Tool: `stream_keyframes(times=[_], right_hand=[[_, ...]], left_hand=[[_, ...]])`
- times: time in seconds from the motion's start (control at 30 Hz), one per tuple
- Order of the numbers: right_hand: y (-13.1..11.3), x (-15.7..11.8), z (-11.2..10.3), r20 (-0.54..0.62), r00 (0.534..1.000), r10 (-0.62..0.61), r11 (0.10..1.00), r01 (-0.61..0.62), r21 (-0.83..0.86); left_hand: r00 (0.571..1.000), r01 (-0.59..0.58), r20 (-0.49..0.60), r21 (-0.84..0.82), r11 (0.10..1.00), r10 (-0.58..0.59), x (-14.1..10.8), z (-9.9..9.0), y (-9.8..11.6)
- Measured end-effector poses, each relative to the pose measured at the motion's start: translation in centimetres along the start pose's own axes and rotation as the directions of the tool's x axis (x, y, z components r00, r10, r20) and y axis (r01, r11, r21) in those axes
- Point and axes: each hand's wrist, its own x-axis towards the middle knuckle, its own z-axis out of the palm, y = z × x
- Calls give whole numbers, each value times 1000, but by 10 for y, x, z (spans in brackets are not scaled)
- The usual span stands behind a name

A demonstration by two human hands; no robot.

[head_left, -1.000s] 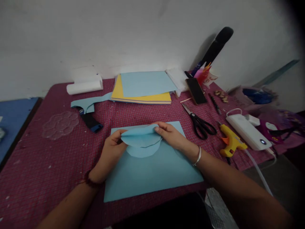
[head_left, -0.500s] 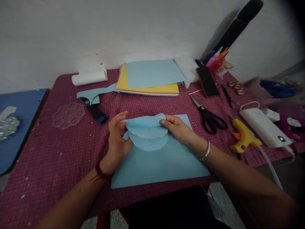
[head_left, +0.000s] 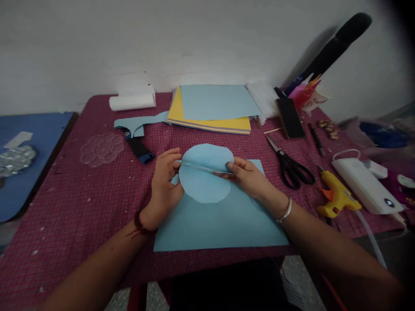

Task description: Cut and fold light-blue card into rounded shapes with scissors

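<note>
Light blue rounded paper pieces [head_left: 205, 188], creased across the middle, are held up between my hands. My left hand [head_left: 167, 185] is at their left edge, fingers curled, with the thumb below and fingertips near the crease. My right hand [head_left: 248, 175] pinches the right side, thumb on top and fingers behind the upper flap. Beneath them a large light blue sheet [head_left: 220, 229] lies flat near the table's front edge, partly covered by the rounded paper and my hands.
Behind is a stack of coloured sheets [head_left: 220, 103]. Black scissors [head_left: 288, 166], a phone [head_left: 290, 117], a yellow glue gun [head_left: 339, 194] and a white power bank [head_left: 365, 183] lie right. Blue paper scraps [head_left: 139, 123] and a clear scalloped palette [head_left: 102, 149] lie left.
The rounded paper has opened out from several drooping layers into a broader round shape with its upper flap raised. Both hands stay at its sides. The view has shifted slightly.
</note>
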Motion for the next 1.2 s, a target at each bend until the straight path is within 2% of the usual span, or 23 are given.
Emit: stream_keyframes(times=[0.23,0.6,0.7,0.77,0.83,0.9,0.97,1.0,1.03,1.1,1.2], right_hand=[[4,0,-3,-7,1000,-9,999,9,-49],[5,-1,-2,-4,999,-52,993,52,-105],[0,-1,0,-15,994,-106,981,102,-164],[-7,-2,0,-55,977,-204,956,187,-226],[-16,-5,-1,-103,927,-360,898,315,-307],[-23,-11,-2,-122,835,-536,793,448,-413],[-28,-18,0,-70,745,-663,662,540,-519],[-29,-21,2,-14,722,-691,602,566,-563],[-30,-23,4,58,719,-693,551,580,-600],[-29,-24,11,201,742,-639,464,581,-668],[-26,-20,20,330,766,-552,359,575,-735]], left_hand=[[999,-22,42,195,981,14,3,-7,8],[995,-6,98,176,984,-11,3,-10,3],[994,10,103,180,984,-28,4,-12,3],[995,18,93,181,983,-35,5,-13,2],[996,27,79,178,984,-42,5,-14,1],[996,36,69,173,984,-48,6,-14,-1],[996,42,66,179,983,-54,7,-13,-3],[996,45,66,187,981,-58,7,-13,-3],[996,49,64,195,980,-62,7,-13,-4],[995,57,66,211,976,-72,8,-11,-4],[993,62,85,222,973,-83,8,-8,2]])
